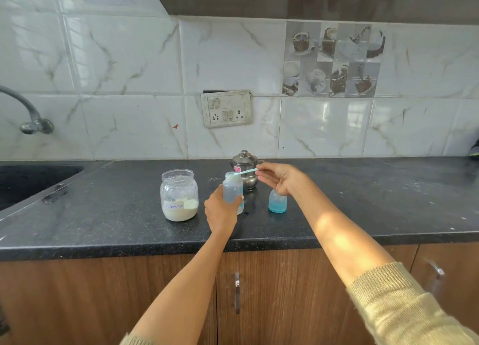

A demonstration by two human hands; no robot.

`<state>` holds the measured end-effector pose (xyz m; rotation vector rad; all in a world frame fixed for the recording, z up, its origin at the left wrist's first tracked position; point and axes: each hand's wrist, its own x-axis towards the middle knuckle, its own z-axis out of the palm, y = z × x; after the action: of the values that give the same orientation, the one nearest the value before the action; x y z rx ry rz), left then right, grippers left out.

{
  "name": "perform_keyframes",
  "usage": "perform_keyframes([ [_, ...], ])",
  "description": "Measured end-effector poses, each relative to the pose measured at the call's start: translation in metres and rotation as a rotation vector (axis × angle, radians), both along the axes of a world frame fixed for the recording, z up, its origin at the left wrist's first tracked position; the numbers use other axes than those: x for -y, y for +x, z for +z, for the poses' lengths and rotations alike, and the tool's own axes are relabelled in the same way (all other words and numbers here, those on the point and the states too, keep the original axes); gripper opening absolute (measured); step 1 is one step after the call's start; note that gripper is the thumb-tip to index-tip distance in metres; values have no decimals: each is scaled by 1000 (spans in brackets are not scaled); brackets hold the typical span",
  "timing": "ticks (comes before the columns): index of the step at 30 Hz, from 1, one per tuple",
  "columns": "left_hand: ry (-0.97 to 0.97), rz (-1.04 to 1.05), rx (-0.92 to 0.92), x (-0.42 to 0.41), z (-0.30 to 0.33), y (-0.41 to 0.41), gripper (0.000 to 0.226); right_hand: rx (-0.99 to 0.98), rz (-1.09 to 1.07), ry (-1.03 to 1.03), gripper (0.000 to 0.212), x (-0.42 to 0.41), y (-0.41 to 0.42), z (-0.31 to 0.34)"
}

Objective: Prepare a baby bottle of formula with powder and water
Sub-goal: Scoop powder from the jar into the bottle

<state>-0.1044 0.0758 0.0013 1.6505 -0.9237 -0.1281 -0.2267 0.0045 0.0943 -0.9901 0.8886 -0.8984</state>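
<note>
left hand grips the bottle; right hand pinches the scoop over its mouth.

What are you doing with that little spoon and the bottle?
Making baby formula. The left hand holds the open bottle upright on the counter. The right hand pinches a blue scoop and tips it over the bottle's mouth. The formula jar stands open to the left, partly filled with powder. The bottle's cap sits to the right, and a small steel pot with its lid on waits behind.
</note>
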Motion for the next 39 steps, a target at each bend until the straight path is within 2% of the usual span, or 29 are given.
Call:
perform_keyframes([
  [10,5,-10,-10,1,0,1,36,54,-69,-12,8,4,-3,8],
  [12,7,-1,-25,-1,1,0,45,90,-84,-11,8,4,-5,12],
  [16,-101,65,-55,-12,4,-1,85,133,-53,-4,9,-1,6,17],
  [23,-274,217,34,-48,22,34,93,104,82,-38,9,-27,71,24],
  [26,-253,277,72,-61,22,54,96,109,131,-38,10,-38,95,24],
  [33,-110,266,-26,-71,8,85,110,44,151,-61,12,-48,134,18],
  [35,-74,253,-61,-69,6,85,109,20,128,-83,10,-46,138,14],
  [39,-25,236,-16,-65,0,84,101,-16,114,-113,12,-41,137,12],
])
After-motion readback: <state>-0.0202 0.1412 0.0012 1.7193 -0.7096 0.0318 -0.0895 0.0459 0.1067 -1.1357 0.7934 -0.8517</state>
